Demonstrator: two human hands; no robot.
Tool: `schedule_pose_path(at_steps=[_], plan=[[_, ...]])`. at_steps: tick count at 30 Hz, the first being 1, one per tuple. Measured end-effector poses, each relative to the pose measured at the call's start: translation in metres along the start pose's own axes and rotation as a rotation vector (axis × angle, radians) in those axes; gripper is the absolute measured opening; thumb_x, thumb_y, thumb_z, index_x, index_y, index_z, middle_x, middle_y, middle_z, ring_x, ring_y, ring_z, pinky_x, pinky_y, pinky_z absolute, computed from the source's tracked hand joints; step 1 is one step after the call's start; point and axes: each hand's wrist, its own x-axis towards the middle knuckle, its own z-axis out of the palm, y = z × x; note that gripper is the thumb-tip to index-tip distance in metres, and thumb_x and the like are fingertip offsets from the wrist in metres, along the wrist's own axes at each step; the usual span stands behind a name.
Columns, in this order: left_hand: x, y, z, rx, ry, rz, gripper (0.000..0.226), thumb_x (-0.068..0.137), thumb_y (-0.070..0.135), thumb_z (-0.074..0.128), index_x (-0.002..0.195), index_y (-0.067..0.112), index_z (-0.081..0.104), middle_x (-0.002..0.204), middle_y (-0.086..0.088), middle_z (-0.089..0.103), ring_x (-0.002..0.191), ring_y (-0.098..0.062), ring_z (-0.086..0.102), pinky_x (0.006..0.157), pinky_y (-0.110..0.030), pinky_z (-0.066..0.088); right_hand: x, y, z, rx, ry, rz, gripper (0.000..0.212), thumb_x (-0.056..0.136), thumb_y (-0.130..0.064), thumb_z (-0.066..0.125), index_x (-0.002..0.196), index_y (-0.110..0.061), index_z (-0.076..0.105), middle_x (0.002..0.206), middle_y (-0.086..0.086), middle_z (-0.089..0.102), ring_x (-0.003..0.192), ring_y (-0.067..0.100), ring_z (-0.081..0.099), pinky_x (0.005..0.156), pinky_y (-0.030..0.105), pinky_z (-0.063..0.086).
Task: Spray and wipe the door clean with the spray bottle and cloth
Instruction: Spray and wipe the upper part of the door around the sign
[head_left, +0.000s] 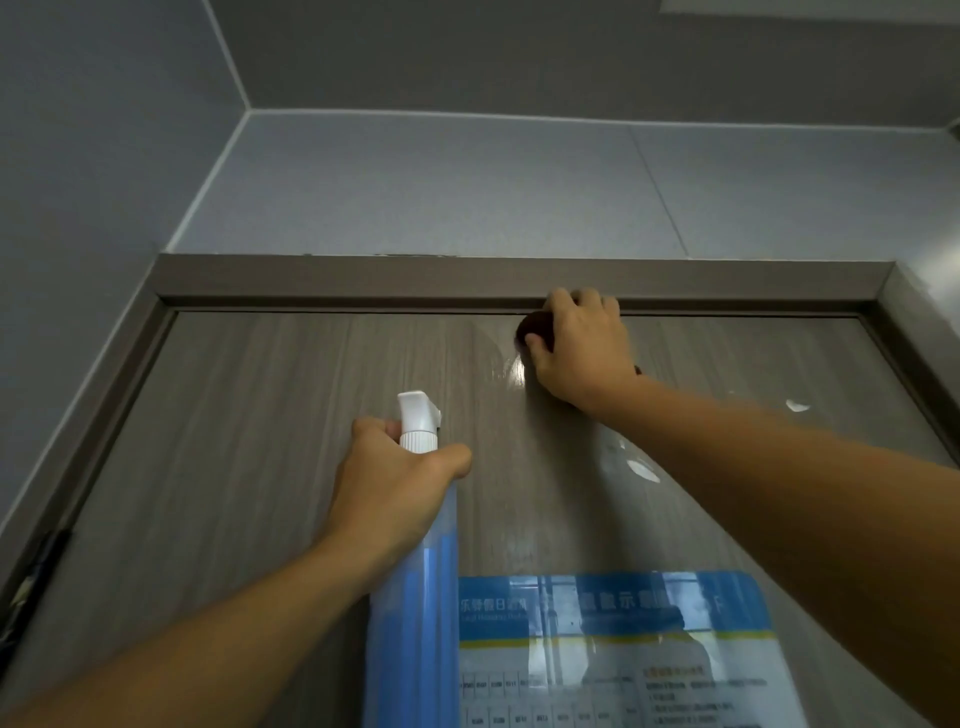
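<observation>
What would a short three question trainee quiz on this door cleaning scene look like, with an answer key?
1. True or false: the right hand presses the dark reddish cloth against the grey-brown wood-grain door near its top edge.
2. What does the left hand hold?
A. the translucent blue spray bottle with a white nozzle
B. a sponge
C. nothing
3. Fill in: the blue and white laminated notice hangs on the door ____ the right hand.

Key: 1 true; 2 A; 3 below.
</observation>
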Motion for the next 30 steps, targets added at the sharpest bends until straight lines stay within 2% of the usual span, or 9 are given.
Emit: schedule_pose_path(at_steps=[3,7,10,12,15,19,23,26,30], plan=[[0.001,0.001,0.000,-0.004,-0.017,0.005,0.066,0.052,0.046,0.073,0.110,0.017,0.057,0.085,0.001,0.066,0.064,-0.008,0.063,0.048,-0.021,0.043,-0.007,-0.009,0.008,0.054,0.077,-0.023,0.043,0.102,-0.041,0.060,0.135,-0.014,0.058,0.138,0.015,0.047,0.126,0.032,0.046,0.106,0.043,0.046],[0.001,0.002,-0.001,-0.014,0.011,-0.017,0.064,0.051,0.046,0.073,0.107,0.020,0.055,0.086,0.002,0.066,0.066,-0.008,0.064,0.051,-0.024,0.043,-0.032,-0.013,0.003,0.061,-0.058,-0.358,0.044,0.103,-0.042,0.057,0.141,-0.021,0.060,0.148,0.007,0.050,0.130,0.033,0.046,0.110,0.044,0.042],[0.002,0.003,-0.001,0.000,0.014,-0.007,0.067,0.044,0.049,0.071,0.096,0.010,0.053,0.073,0.005,0.060,0.054,-0.004,0.057,0.046,-0.023,0.040,-0.056,-0.004,-0.006,0.001,-0.125,-0.467,0.045,0.099,-0.042,0.060,0.140,-0.023,0.060,0.150,0.006,0.050,0.125,0.033,0.046,0.107,0.043,0.042],[0.001,0.003,0.000,0.003,0.003,0.006,0.066,0.044,0.049,0.070,0.095,0.010,0.052,0.068,0.005,0.057,0.045,0.000,0.053,0.040,-0.017,0.036,-0.067,0.007,-0.011,0.000,-0.155,-0.483,0.045,0.096,-0.039,0.064,0.137,-0.021,0.062,0.148,0.006,0.051,0.121,0.032,0.045,0.104,0.039,0.041],[0.000,0.002,0.000,0.007,0.033,-0.003,0.064,0.049,0.046,0.071,0.101,0.013,0.056,0.075,0.005,0.063,0.047,0.003,0.057,0.039,-0.014,0.036,-0.065,0.022,-0.017,-0.006,-0.172,-0.454,0.041,0.095,-0.035,0.067,0.134,-0.021,0.066,0.144,0.002,0.054,0.120,0.032,0.045,0.102,0.037,0.041],[-0.002,0.002,-0.001,0.011,0.018,0.001,0.065,0.050,0.046,0.072,0.107,0.017,0.057,0.080,0.004,0.066,0.051,0.003,0.060,0.048,-0.022,0.042,-0.027,0.027,-0.017,-0.033,-0.078,-0.281,0.035,0.097,-0.034,0.063,0.129,-0.019,0.069,0.136,0.004,0.062,0.118,0.033,0.052,0.107,0.039,0.036],[-0.003,0.004,0.000,0.011,0.013,-0.015,0.062,0.052,0.046,0.073,0.106,0.025,0.052,0.086,0.003,0.068,0.060,-0.003,0.063,0.047,-0.019,0.043,0.001,0.006,-0.007,-0.016,-0.030,-0.146,0.035,0.102,-0.038,0.057,0.127,-0.015,0.067,0.131,0.009,0.063,0.121,0.036,0.050,0.109,0.043,0.036],[-0.005,0.006,0.000,0.008,0.018,-0.021,0.063,0.052,0.045,0.073,0.107,0.025,0.051,0.087,0.002,0.068,0.065,-0.008,0.066,0.049,-0.023,0.044,-0.008,-0.019,0.001,0.022,-0.046,-0.231,0.039,0.103,-0.039,0.056,0.134,-0.016,0.063,0.141,0.009,0.056,0.126,0.035,0.046,0.109,0.043,0.038],[-0.006,0.010,0.000,0.033,0.051,-0.035,0.060,0.052,0.046,0.073,0.104,0.025,0.051,0.086,0.004,0.067,0.067,-0.009,0.065,0.051,-0.024,0.041,-0.037,-0.023,-0.002,0.021,-0.160,-0.532,0.044,0.099,-0.038,0.063,0.139,-0.019,0.061,0.149,0.007,0.051,0.127,0.033,0.046,0.110,0.042,0.040]])
